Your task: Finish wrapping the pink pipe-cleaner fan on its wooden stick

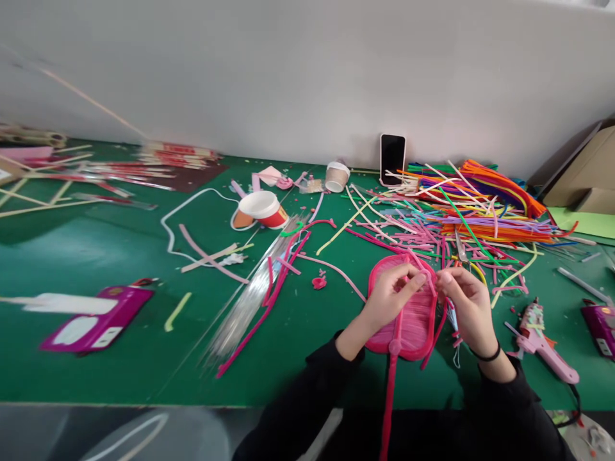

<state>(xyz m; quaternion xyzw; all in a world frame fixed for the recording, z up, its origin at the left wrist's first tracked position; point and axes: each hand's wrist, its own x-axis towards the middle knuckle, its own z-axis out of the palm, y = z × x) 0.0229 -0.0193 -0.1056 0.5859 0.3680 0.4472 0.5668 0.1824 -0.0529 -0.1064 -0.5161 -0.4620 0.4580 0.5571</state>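
Observation:
A rounded pink pipe-cleaner piece [377,339] lies at the table's front edge, with a darker pink rim. A ball joins it to a long pink stem [390,390] that runs down toward me. My left hand [389,298] rests over its upper part, thumb and fingers pinched on a light pink pipe cleaner [423,267]. Close beside it, my right hand [468,304] is pinched at the piece's right rim, apparently on a pink pipe cleaner; the fingertips hide the exact grip. Scissors [460,246] lie beyond my right hand.
Piles of coloured pipe cleaners [500,224] spread at the back right, before a propped phone [393,159]. A pink glue gun [548,349] lies to the right. Paper cups [263,208], clear thin strands [250,298] and a purple box [103,320] are to the left.

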